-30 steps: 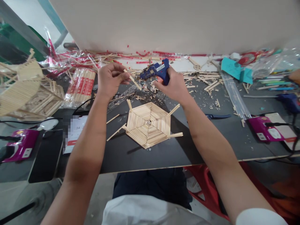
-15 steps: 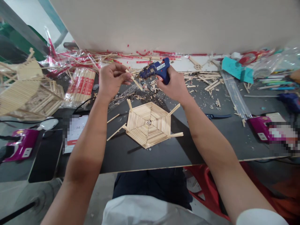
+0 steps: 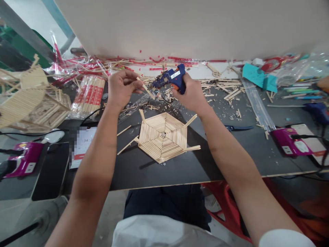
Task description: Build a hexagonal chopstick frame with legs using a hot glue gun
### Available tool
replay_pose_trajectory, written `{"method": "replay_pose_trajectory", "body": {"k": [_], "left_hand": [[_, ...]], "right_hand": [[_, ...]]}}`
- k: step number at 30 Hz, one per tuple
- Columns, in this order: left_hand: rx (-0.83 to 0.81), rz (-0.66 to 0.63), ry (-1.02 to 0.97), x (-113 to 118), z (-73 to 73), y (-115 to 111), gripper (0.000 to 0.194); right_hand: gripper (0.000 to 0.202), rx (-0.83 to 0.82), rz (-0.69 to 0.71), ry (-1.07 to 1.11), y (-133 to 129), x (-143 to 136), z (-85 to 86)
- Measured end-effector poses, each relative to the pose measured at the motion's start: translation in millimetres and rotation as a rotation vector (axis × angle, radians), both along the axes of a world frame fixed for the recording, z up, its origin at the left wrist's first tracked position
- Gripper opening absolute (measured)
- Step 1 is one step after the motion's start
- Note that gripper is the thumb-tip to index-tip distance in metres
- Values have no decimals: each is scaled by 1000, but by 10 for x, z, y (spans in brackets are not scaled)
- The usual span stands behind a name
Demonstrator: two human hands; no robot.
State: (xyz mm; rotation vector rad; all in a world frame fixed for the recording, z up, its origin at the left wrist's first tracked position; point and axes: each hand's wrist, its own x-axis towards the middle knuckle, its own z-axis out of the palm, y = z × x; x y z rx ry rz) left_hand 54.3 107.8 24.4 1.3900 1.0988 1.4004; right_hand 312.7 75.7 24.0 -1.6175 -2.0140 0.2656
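Between the thumb and fingers of my left hand (image 3: 125,86) is a short wooden stick (image 3: 147,90), tilted down to the right. My right hand (image 3: 189,92) grips a blue glue gun (image 3: 171,77), its nozzle end facing left, close to the stick but apart from it. Below both hands, a hexagonal panel of wooden sticks (image 3: 151,137) lies on the dark table, with stick pairs jutting from several of its corners. Two loose sticks (image 3: 124,130) lie left of the panel.
Packs of sticks (image 3: 88,92) and built stick pieces (image 3: 28,99) stand at the left. Scraps and cut sticks (image 3: 233,91) litter the back. Cutters (image 3: 239,128), a purple power socket (image 3: 291,142) and another glue gun (image 3: 317,111) lie at right. Phones (image 3: 50,171) lie at left.
The held stick has shifted very slightly left, and the glue gun has tilted a little. The hexagonal panel stays in place.
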Motion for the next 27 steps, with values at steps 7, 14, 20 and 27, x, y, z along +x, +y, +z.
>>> {"method": "replay_pose_trajectory", "body": {"k": [7, 14, 20, 27], "left_hand": [[25, -17, -19, -1, -10, 15, 29], [29, 7, -24, -57, -4, 36, 26], [35, 39, -40, -91, 38, 20, 26], [3, -37, 25, -159, 71, 11, 51]], "right_hand": [[41, 7, -3, -24, 22, 18, -39], [31, 13, 39, -38, 23, 81, -53], [23, -25, 25, -93, 22, 106, -4], [29, -286, -95, -197, -66, 247, -138]]}}
